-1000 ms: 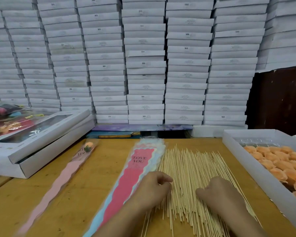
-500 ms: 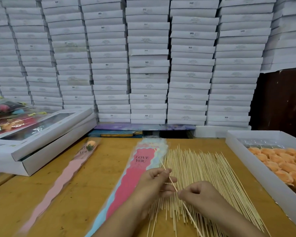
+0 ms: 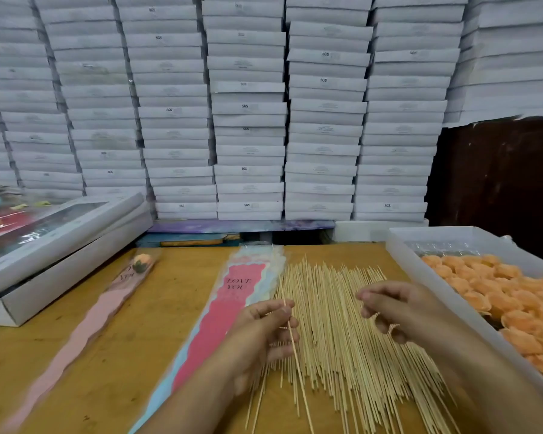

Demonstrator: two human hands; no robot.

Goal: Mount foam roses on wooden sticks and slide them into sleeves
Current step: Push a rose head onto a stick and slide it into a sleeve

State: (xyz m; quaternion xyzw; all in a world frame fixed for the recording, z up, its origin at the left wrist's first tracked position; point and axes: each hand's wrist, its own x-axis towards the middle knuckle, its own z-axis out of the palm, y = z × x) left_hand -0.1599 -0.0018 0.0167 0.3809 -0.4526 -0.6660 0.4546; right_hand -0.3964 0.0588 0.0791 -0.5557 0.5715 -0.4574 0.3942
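Note:
A wide pile of thin wooden sticks (image 3: 336, 324) lies in the middle of the wooden table (image 3: 132, 346). My left hand (image 3: 261, 333) pinches a single stick (image 3: 298, 364) lifted over the pile's left edge. My right hand (image 3: 398, 308) hovers over the pile with loosely curled fingers and holds nothing. Left of the sticks lies a stack of sleeves (image 3: 229, 308), the top one red with "LOVE YOU". Orange foam roses (image 3: 499, 292) fill a white tray (image 3: 420, 267) at the right. Farther left lies a pink sleeve (image 3: 85, 327) holding a mounted rose (image 3: 142, 261).
Two flat white window boxes (image 3: 54, 245) are stacked at the table's left edge. A wall of stacked white boxes (image 3: 248, 114) rises behind the table. A dark brown panel (image 3: 496, 183) stands at the back right.
A second ago both hands rested on the stick pile. They lifted one stick together, then my right hand let go and moved right while my left hand kept the stick.

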